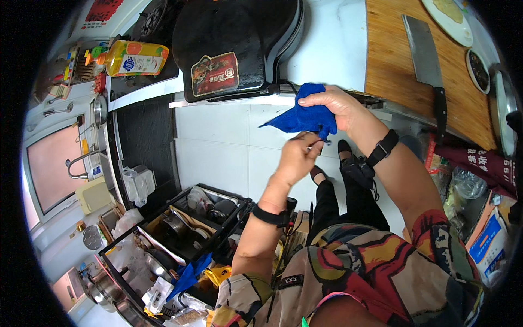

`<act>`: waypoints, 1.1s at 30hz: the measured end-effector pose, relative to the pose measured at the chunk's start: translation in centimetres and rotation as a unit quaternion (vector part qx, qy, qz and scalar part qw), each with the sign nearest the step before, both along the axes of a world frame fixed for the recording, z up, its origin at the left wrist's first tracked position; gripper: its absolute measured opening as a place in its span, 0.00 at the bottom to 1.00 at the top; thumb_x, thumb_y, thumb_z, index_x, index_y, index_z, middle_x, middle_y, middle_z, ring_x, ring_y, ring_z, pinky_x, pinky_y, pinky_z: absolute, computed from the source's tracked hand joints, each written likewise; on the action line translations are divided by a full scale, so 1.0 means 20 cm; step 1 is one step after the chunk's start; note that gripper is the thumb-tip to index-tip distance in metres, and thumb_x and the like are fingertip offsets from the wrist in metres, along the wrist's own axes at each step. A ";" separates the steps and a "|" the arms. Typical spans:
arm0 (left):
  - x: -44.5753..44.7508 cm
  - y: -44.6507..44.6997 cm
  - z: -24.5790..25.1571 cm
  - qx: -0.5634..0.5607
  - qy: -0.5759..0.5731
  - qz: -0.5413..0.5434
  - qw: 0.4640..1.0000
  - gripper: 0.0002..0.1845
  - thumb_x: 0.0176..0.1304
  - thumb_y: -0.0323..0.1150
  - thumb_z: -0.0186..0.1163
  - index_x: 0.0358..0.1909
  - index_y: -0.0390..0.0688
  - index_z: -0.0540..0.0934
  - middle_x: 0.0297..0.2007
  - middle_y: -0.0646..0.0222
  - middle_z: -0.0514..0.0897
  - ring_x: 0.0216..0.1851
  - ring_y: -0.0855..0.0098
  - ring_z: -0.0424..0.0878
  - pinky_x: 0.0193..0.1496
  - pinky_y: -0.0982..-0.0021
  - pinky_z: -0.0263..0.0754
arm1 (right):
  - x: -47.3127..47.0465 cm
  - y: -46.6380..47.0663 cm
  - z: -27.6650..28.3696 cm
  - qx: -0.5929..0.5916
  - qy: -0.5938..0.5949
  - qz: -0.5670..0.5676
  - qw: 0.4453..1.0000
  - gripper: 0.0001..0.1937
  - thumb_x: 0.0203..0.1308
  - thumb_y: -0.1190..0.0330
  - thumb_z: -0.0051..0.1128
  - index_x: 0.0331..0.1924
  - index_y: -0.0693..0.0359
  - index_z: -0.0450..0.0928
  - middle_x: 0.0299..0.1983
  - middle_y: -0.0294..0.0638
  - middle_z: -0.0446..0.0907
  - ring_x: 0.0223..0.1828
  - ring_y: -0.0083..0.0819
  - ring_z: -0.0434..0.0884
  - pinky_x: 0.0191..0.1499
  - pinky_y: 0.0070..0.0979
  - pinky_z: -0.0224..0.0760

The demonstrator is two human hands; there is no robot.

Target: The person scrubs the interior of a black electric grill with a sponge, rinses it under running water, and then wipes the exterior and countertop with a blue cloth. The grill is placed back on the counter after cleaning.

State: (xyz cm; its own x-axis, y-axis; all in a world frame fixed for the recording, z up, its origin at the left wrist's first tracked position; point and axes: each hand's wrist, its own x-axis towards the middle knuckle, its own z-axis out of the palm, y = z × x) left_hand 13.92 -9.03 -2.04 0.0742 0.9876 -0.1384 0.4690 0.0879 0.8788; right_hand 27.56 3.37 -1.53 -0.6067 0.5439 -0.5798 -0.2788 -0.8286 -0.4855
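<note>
My right hand (337, 104) grips a bunched blue cloth (314, 116) in front of the counter edge, thumb on top. One pointed corner of it sticks out to the left. Just below, my left hand (298, 157) has its fingers curled closed at the cloth's lower edge. A thin dark strand shows by those fingertips; I cannot tell whether it is a cord. Directly beyond the cloth, a black electric griddle (233, 36) with its lid down stands on the counter. A dark power cord (289, 84) runs from its side toward the cloth.
A cleaver (423, 53) lies on a wooden board (386, 49) at right, its handle past the edge. Beside it are a plate (461, 28) and a small bowl (478, 71). A detergent bottle (137, 58) lies left of the griddle. Open drawers (184, 261) hold cookware at lower left.
</note>
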 end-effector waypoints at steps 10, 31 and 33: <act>-0.05 0.35 0.00 -0.099 -0.323 0.292 0.895 0.17 0.69 0.37 0.57 0.45 0.30 0.80 0.37 0.63 0.82 0.38 0.75 0.77 0.47 0.75 0.71 | -0.06 -0.02 -0.08 0.049 -0.034 0.025 0.998 0.16 0.46 0.71 0.68 0.40 0.67 0.78 0.33 0.43 0.81 0.31 0.31 0.82 0.34 0.27 0.78; 0.03 0.45 -0.07 -0.041 -0.282 0.315 0.905 0.10 0.69 0.28 0.54 0.35 0.30 0.80 0.25 0.66 0.82 0.28 0.77 0.76 0.37 0.78 0.70 | 0.36 -0.53 -0.50 0.324 -0.332 0.145 0.874 0.20 0.41 0.64 0.66 0.40 0.65 0.79 0.33 0.52 0.81 0.35 0.43 0.81 0.41 0.34 0.73; 0.02 0.45 -0.07 -0.035 -0.281 0.310 0.907 0.10 0.69 0.28 0.54 0.35 0.30 0.80 0.26 0.65 0.82 0.28 0.77 0.76 0.37 0.78 0.70 | 0.43 -0.58 -0.57 0.329 -0.363 0.173 0.854 0.20 0.41 0.64 0.67 0.42 0.63 0.79 0.34 0.52 0.81 0.36 0.45 0.82 0.41 0.36 0.74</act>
State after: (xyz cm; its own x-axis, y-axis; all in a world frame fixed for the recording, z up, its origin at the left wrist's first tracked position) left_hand 14.38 0.00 -3.37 -0.4149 0.8538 -0.3146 -0.2107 0.2462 0.9460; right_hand 36.16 -8.26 -13.01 -0.4071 0.7582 -0.5092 0.5001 -0.2815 -0.8189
